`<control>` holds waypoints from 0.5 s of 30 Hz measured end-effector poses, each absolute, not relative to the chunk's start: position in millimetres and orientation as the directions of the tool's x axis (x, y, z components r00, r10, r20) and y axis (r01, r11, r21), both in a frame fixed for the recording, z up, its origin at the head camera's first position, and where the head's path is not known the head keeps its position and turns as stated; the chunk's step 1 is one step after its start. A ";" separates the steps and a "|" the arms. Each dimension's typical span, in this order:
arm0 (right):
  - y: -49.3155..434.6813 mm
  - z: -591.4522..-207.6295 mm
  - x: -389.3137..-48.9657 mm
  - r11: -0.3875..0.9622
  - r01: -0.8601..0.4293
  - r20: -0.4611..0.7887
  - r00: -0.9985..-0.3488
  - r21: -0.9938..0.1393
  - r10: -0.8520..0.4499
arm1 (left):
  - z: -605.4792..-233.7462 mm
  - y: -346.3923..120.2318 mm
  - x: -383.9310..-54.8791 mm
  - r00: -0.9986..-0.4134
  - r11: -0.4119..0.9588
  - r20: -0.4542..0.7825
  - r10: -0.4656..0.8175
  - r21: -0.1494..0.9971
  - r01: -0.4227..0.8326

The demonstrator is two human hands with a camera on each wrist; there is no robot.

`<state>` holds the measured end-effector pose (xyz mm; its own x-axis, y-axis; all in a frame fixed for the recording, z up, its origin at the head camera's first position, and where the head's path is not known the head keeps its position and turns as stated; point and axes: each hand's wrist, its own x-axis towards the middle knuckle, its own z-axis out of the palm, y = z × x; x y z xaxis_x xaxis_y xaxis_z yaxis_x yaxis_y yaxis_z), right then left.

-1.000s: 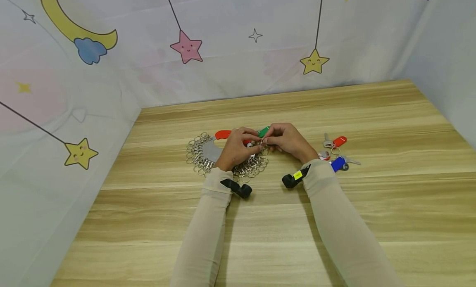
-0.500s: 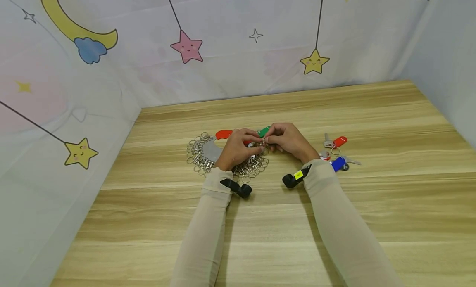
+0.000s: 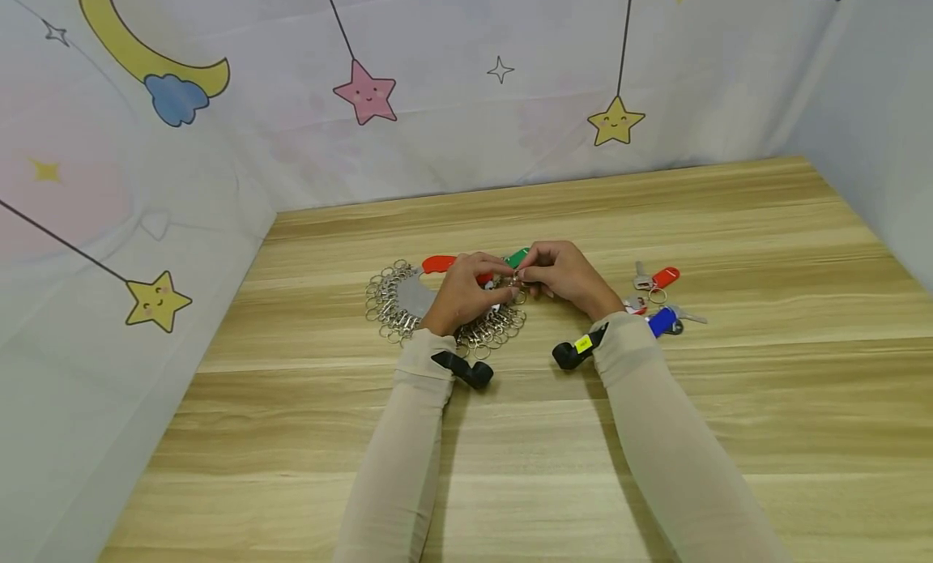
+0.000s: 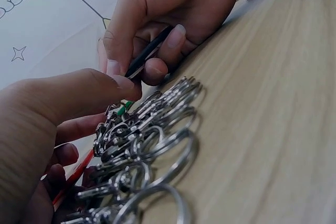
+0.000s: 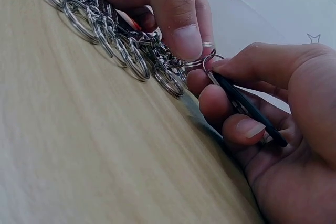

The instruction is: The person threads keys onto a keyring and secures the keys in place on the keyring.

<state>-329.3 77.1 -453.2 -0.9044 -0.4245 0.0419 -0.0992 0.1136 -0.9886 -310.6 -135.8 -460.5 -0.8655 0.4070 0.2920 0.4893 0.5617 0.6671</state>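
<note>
A crescent-shaped grey metal plate (image 3: 414,296) with red handle parts (image 3: 438,263) lies on the table, fringed with many snap hooks and split rings (image 4: 176,156). My left hand (image 3: 466,292) reaches over its right side, thumb and index finger pinching a split ring (image 5: 195,63). My right hand (image 3: 564,275) meets it there and grips a flat black key tag (image 5: 252,109) with a small ring at its top. That small ring overlaps the pinched ring in the right wrist view. A green key tag (image 3: 517,258) lies just behind the fingertips.
To the right of my right hand lie a red key tag (image 3: 666,278) with a key (image 3: 642,276), and a blue tag (image 3: 662,322) near more keys (image 3: 689,315), partly hidden by the sleeve. A patterned cloth (image 3: 452,142) borders the wooden table (image 3: 525,466).
Both hands stay at the same place. Only the fingertips shift slightly around the rings.
</note>
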 end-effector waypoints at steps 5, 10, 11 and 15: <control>76.5 -452.7 -328.7 0.115 -0.099 0.042 -0.906 -0.988 -0.421 | -459.4 -135.8 -309.5 -0.864 0.560 0.294 0.409 0.666 0.492; 76.1 -453.2 -329.5 0.120 -0.096 0.037 -0.906 -0.988 -0.422 | -459.8 -135.5 -309.9 -0.862 0.560 0.300 0.409 0.663 0.496; 76.4 -452.9 -329.2 0.121 -0.096 0.036 -0.905 -0.988 -0.423 | -459.9 -135.5 -310.0 -0.862 0.559 0.301 0.409 0.664 0.497; 76.8 -452.2 -328.6 0.122 -0.100 0.039 -0.905 -0.988 -0.424 | -461.3 -135.9 -311.0 -0.859 0.558 0.309 0.409 0.659 0.504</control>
